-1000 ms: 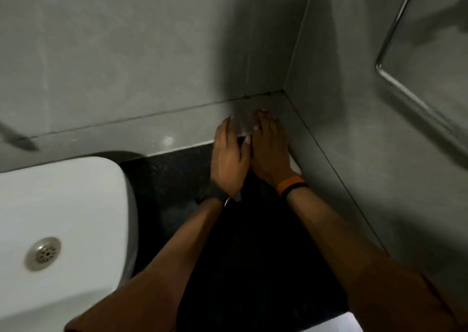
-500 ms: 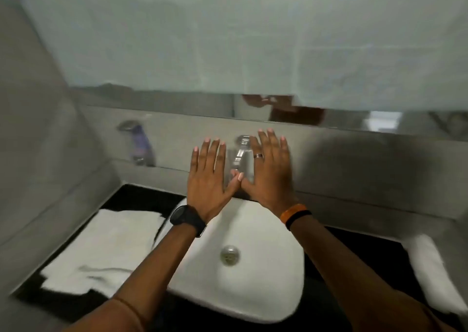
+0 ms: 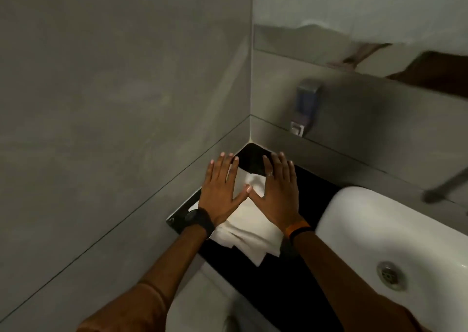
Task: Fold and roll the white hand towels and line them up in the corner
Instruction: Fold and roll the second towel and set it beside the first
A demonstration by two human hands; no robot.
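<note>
Two hands are seen to the left of the white sink (image 3: pixel 379 225), spread out over a pile of white towels (image 3: pixel 250 228). The left hand (image 3: pixel 220 192) and the right hand (image 3: pixel 276 195) are both held wide open, with the fingers straight and nothing gripped, and the two thumb tips are touching. It cannot be told whether the palms are pressed on the towels or held just above them. The towels are laid on the black worktop (image 3: pixel 278 281) left of the sink, near the corner where two grey walls meet. They are flat and a bit rumpled, not rolled. A black watch (image 3: pixel 196 219) is worn on the left wrist, and an orange band (image 3: pixel 296 229) on the right wrist. A ring (image 3: pixel 270 173) is worn on one right finger. A round metal drain (image 3: pixel 388 272) is seen inside the sink. A small soap box (image 3: pixel 307 101) is fixed to the wall behind the sink, to its left.
</note>
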